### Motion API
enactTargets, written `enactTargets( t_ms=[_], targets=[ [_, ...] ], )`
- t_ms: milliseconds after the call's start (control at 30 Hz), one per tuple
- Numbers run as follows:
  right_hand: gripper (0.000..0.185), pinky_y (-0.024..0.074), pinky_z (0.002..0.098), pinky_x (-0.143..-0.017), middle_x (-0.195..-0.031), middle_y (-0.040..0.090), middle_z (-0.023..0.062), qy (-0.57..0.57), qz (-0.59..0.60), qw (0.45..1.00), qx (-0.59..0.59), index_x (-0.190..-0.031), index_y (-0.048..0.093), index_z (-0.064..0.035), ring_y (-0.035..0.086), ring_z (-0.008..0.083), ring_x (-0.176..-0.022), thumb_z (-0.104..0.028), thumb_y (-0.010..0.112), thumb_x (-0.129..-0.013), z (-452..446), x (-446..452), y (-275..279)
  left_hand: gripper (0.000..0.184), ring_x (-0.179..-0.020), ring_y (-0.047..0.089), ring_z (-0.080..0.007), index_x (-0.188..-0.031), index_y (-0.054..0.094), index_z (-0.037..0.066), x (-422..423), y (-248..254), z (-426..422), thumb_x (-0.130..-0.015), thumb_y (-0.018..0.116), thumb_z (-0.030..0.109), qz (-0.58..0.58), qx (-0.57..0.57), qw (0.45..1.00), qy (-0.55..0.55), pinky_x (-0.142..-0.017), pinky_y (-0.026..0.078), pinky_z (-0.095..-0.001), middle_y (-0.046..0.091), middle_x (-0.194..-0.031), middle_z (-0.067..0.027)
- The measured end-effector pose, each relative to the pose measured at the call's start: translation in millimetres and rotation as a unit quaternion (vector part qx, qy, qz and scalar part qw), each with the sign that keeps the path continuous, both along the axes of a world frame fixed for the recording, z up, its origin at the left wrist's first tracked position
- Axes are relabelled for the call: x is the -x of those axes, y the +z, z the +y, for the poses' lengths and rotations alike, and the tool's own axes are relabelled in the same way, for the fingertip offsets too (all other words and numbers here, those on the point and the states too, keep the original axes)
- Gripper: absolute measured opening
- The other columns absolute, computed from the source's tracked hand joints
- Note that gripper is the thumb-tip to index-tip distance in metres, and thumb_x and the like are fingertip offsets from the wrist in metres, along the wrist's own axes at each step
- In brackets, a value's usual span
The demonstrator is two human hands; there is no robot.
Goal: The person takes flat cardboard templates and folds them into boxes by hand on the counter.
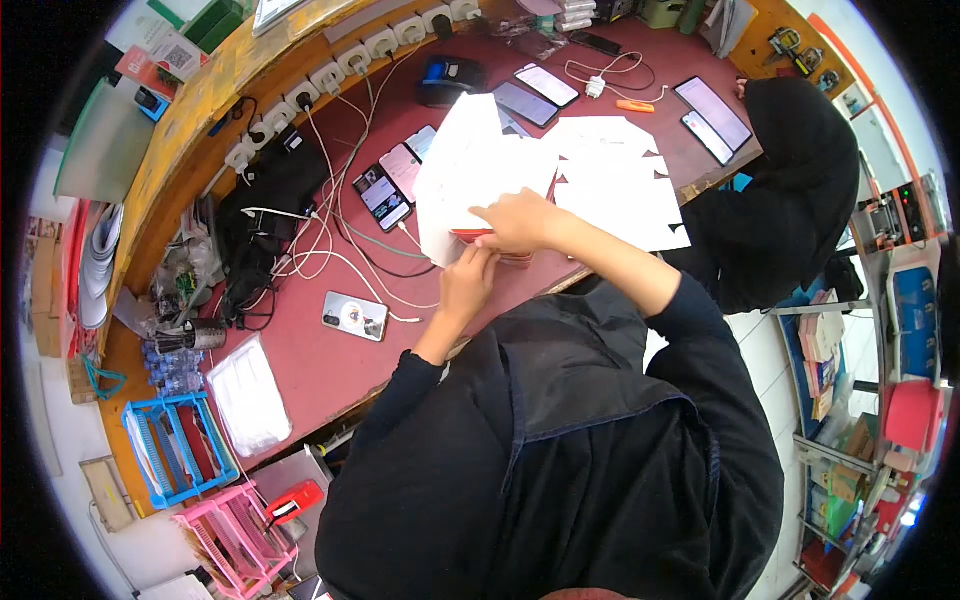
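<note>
White paper sheets (455, 170) stand raised over the red table, above a stack with red edges. My left hand (467, 283) pinches the lower edge of this stack. Over the same edge lies my right hand (522, 222), its index finger stretched out to the left across the white paper. Whether its other fingers grip anything is hidden. Flat white cut-out sheets (615, 180) with notched edges lie to the right. A phone (382, 197) with a lit screen is left of the papers, beside more phones.
White cables and a silver phone (355, 315) lie on the red table (310, 370) at left. Power sockets (327, 78) line the back edge. A person in black (790, 200) sits at right near two phones. Blue and pink racks (235, 540) stand at lower left.
</note>
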State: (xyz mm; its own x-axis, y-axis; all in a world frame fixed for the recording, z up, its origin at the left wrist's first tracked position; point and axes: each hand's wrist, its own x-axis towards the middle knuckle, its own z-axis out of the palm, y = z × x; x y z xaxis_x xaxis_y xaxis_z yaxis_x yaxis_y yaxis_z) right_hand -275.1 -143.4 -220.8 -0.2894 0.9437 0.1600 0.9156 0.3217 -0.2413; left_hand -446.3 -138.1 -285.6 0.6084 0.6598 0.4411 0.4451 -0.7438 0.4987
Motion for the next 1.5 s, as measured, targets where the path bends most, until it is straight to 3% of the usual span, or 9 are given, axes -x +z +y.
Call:
enactTargets(
  t_ms=[500, 533, 700, 867, 933, 1100, 1267, 1367, 1500],
  targets=[
    [0.019, 0.0430, 0.0404, -0.071, -0.064, 0.065, 0.0069, 0.018, -0.011, 0.997, -0.069, -0.073, 0.062, -0.0110, 0.064, 0.0247, -0.065, -0.030, 0.062, -0.076, -31.5, -16.5, -46.1, 0.010, -0.072, 0.057, -0.0233, -0.089, 0.064, 0.002, -22.7, -13.1, -29.7, -0.080, 0.066, 0.003, -0.153, 0.146, 0.977, 0.009, -0.059, 0.045, -0.0297, 0.057, -0.089, -0.0088],
    [0.029, 0.0429, 0.0420, -0.080, -0.083, 0.067, 0.0134, 0.009, -0.023, 0.998, 0.063, -0.089, 0.064, -0.0072, 0.064, 0.0264, -0.085, -0.034, 0.061, -0.079, -36.8, -18.1, -34.1, 0.011, -0.072, 0.056, -0.0231, -0.090, 0.064, 0.002, -25.4, -14.2, -32.1, -0.079, 0.067, 0.003, -0.165, 0.100, 0.981, 0.015, -0.058, 0.044, -0.0299, 0.057, -0.091, -0.0091],
    [0.045, 0.0342, 0.0436, -0.101, -0.124, 0.051, 0.0187, -0.194, 0.277, 0.930, -0.144, -0.126, 0.048, -0.0042, 0.045, 0.0318, -0.122, -0.027, 0.057, -0.088, -102.2, -45.4, -2.8, 0.018, -0.072, 0.050, -0.0216, -0.084, 0.058, 0.002, -30.6, -52.7, -32.2, -0.073, 0.073, 0.004, -0.272, -0.086, 0.957, 0.059, -0.056, 0.040, -0.0306, 0.053, -0.090, -0.0094],
    [0.031, 0.0435, 0.0315, -0.082, -0.100, 0.056, 0.0102, -0.503, 0.421, 0.700, -0.285, -0.119, 0.053, -0.0020, 0.056, 0.0199, -0.094, -0.016, 0.055, -0.091, -193.7, -91.2, -59.0, 0.040, -0.100, 0.055, -0.0290, -0.108, 0.056, 0.004, -135.1, -4.2, -73.6, -0.074, 0.073, 0.018, -0.029, -0.004, 0.925, -0.379, -0.081, 0.046, -0.0404, 0.057, -0.105, -0.0158],
    [0.029, 0.0448, 0.0321, -0.078, -0.098, 0.057, 0.0094, -0.542, 0.404, 0.680, -0.283, -0.117, 0.054, -0.0025, 0.057, 0.0203, -0.090, -0.016, 0.056, -0.091, -220.7, -97.7, -62.3, 0.038, -0.115, 0.050, -0.0314, -0.105, 0.064, 0.004, -208.3, -32.9, -75.8, -0.078, 0.068, 0.030, 0.019, -0.071, 0.950, -0.305, -0.106, 0.030, -0.0491, 0.057, -0.116, -0.0158],
    [0.022, 0.0452, 0.0325, -0.075, -0.092, 0.058, 0.0105, -0.577, 0.336, 0.694, -0.270, -0.108, 0.059, -0.0022, 0.058, 0.0216, -0.088, -0.013, 0.058, -0.088, -255.5, -100.3, -61.9, 0.025, -0.103, 0.061, -0.0296, -0.086, 0.072, 0.008, -290.1, -55.9, -51.3, -0.082, 0.062, 0.030, 0.421, -0.112, 0.863, -0.257, -0.108, -0.004, -0.0646, 0.068, -0.095, -0.0122],
    [0.018, 0.0464, 0.0321, -0.073, -0.088, 0.059, 0.0114, -0.585, 0.359, 0.690, -0.229, -0.100, 0.061, -0.0018, 0.060, 0.0235, -0.082, -0.009, 0.062, -0.083, -251.7, -105.6, -94.4, 0.028, -0.074, 0.066, -0.0316, -0.073, 0.071, 0.008, -292.1, -52.3, -5.1, -0.077, 0.069, 0.036, 0.193, 0.016, 0.958, -0.213, -0.102, 0.031, -0.0548, 0.067, -0.072, -0.0142],
    [0.018, 0.0481, 0.0331, -0.074, -0.090, 0.060, 0.0113, -0.564, 0.359, 0.714, -0.206, -0.099, 0.061, -0.0026, 0.061, 0.0232, -0.083, -0.008, 0.063, -0.082, -231.7, -105.4, -90.6, 0.032, -0.065, 0.064, -0.0304, -0.069, 0.071, 0.009, -288.8, -17.4, 4.1, -0.069, 0.075, 0.041, 0.208, 0.045, 0.955, -0.206, -0.074, 0.048, -0.0429, 0.066, -0.066, -0.0131],
    [0.018, 0.0500, 0.0335, -0.075, -0.091, 0.061, 0.0113, -0.539, 0.354, 0.743, -0.181, -0.098, 0.062, -0.0027, 0.063, 0.0229, -0.084, -0.007, 0.064, -0.081, -208.7, -110.0, -82.1, 0.042, -0.062, 0.063, -0.0289, -0.061, 0.068, 0.008, -296.1, -6.6, 5.9, -0.067, 0.076, 0.049, 0.224, 0.103, 0.950, -0.192, -0.070, 0.046, -0.0381, 0.064, -0.061, -0.0115]
  ],
)
